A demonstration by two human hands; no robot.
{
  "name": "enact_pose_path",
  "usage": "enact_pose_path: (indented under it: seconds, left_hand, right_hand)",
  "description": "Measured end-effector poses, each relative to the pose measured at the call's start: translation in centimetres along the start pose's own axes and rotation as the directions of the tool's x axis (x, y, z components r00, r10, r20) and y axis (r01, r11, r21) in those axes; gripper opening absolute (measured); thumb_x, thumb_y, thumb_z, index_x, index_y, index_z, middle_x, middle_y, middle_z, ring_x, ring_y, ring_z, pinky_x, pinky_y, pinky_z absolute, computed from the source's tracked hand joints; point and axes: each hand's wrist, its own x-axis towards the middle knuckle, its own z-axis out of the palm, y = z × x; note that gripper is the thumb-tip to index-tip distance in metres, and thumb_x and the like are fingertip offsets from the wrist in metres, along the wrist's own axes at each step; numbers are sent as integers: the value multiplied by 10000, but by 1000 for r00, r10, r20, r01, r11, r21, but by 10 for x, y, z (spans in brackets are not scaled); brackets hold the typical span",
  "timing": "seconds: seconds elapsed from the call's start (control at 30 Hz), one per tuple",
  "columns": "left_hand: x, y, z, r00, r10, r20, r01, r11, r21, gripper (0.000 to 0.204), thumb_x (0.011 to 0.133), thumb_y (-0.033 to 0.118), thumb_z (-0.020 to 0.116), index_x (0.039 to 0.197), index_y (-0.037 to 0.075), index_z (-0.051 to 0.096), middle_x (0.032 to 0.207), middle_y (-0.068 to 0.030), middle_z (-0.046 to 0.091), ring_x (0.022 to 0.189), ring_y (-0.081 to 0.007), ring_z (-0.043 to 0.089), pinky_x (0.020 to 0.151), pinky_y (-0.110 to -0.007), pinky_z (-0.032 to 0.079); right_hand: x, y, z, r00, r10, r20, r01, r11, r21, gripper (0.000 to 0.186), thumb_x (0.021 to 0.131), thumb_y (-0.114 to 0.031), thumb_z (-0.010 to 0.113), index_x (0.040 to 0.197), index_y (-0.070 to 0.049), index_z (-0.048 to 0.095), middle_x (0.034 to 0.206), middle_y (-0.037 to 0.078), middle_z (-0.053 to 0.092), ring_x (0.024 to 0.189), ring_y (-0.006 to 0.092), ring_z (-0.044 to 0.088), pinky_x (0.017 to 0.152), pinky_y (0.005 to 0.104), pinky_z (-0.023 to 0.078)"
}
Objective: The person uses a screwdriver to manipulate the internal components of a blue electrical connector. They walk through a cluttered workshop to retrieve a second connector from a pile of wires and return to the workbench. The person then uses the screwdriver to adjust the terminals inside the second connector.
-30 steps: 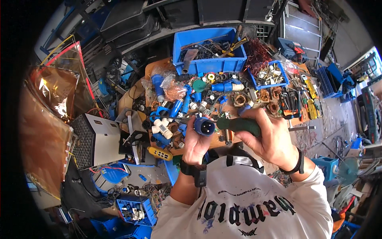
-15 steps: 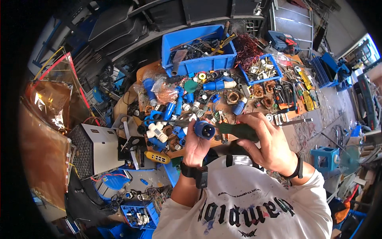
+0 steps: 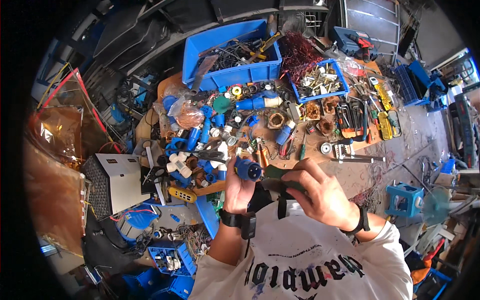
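A blue industrial plug (image 3: 248, 170) is in the grip of my left hand (image 3: 237, 194), its round pin face turned toward me and to the right. My right hand (image 3: 322, 194) has its fingers bent around a dark green, handle-shaped object (image 3: 274, 172). That object's near end reaches close to the plug; whether they touch I cannot tell. Fingers and blur hide much of it. Just beyond the hands, a green-handled screwdriver (image 3: 302, 149) and a blue and white connector (image 3: 285, 132) lie on the wooden bench (image 3: 312, 145).
A large blue crate (image 3: 240, 77) of cables and tools stands at the back of the bench. Beside it is a smaller blue tray (image 3: 320, 94) of metal parts. Loose connectors crowd the bench's left side. A yellow power strip (image 3: 182, 194) sits by its near left edge.
The view has shifted, so the bench sits further left and up. My right hand has come down and left, uncovering the screwdriver. My left hand keeps hold of the plug.
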Motion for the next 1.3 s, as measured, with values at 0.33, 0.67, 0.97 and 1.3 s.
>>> enact_pose_path:
  seconds: [0.33,0.67,0.97,1.3]
  left_hand:
    - [17,-40,-15,981,30,-194,-35,999,-25,227,945,263,567,1012,47,584,923,-85,661,872,-221,637,817,-352,528]
    - [52,-86,-18,861,216,-461,-140,971,195,140,951,234,569,999,103,580,916,-59,644,880,-203,635,826,-388,528]
    - [87,-110,-28,820,271,-505,-143,950,278,159,939,235,593,1003,93,561,923,-47,618,890,-202,618,837,-372,516]
    - [86,-115,-31,808,342,-480,-194,923,331,202,930,253,612,1023,87,547,921,-50,613,899,-195,605,864,-364,500]
  right_hand:
    - [-21,105,-7,970,231,81,-244,941,234,370,850,-170,684,1145,-16,525,919,166,601,734,384,622,593,419,527]
    - [-35,190,15,973,184,141,-222,918,328,364,765,-37,705,1102,-63,570,1064,127,573,872,317,627,702,381,539]
    - [-52,228,28,857,438,271,-515,727,454,363,852,-99,664,1166,27,532,1031,201,608,939,395,615,783,406,511]
    - [-52,229,31,820,461,339,-567,732,376,368,803,-67,701,1140,5,571,972,182,624,830,368,636,701,403,519]
